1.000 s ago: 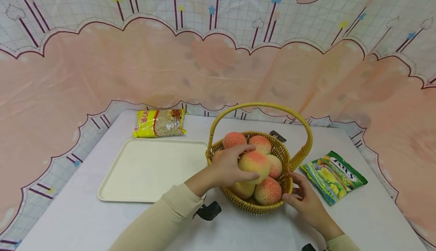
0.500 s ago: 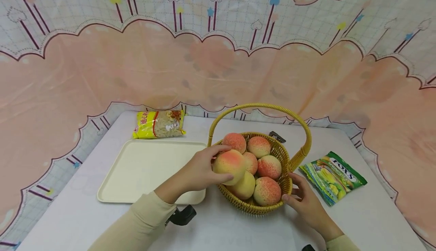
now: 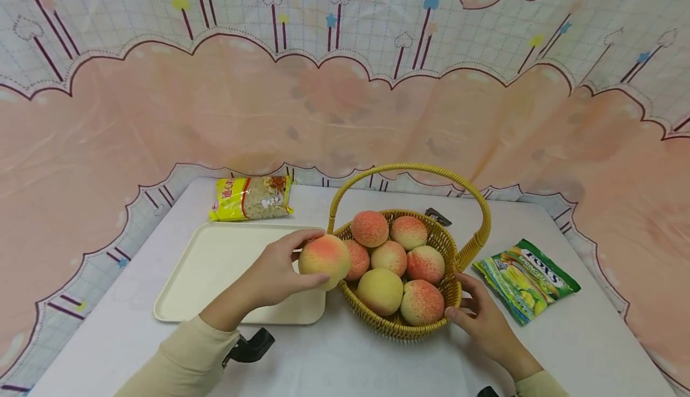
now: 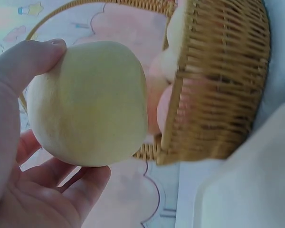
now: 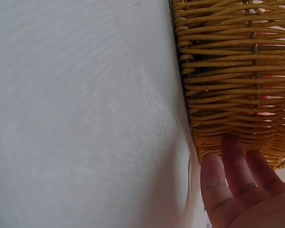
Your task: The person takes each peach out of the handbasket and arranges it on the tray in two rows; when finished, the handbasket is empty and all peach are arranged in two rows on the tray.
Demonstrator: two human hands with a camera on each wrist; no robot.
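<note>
My left hand (image 3: 269, 271) grips a yellow peach with a red blush (image 3: 325, 259) between thumb and fingers. The peach is in the air between the wicker basket and the cream tray (image 3: 232, 265); in the left wrist view its pale yellow side (image 4: 92, 104) faces the camera. Several red and yellow peaches lie in the yellow wicker basket (image 3: 396, 330), its tall handle upright. At the basket's right side, my right hand (image 3: 485, 325) touches the wall near the handle's base. In the right wrist view, its nearly straight fingers (image 5: 237, 168) rest against the weave; the thumb is not visible there.
Behind the tray lies a yellow bag of pasta (image 3: 252, 198). A green FOX'S candy bag (image 3: 530, 280) lies right of the basket. Behind the basket is a small black item (image 3: 438, 217), too small to identify. A patterned curtain (image 3: 345, 109) hangs behind the white table.
My left hand has carried the yellow peach leftward from over the basket, past its left rim toward the tray. My right hand has stayed at the basket's side.
</note>
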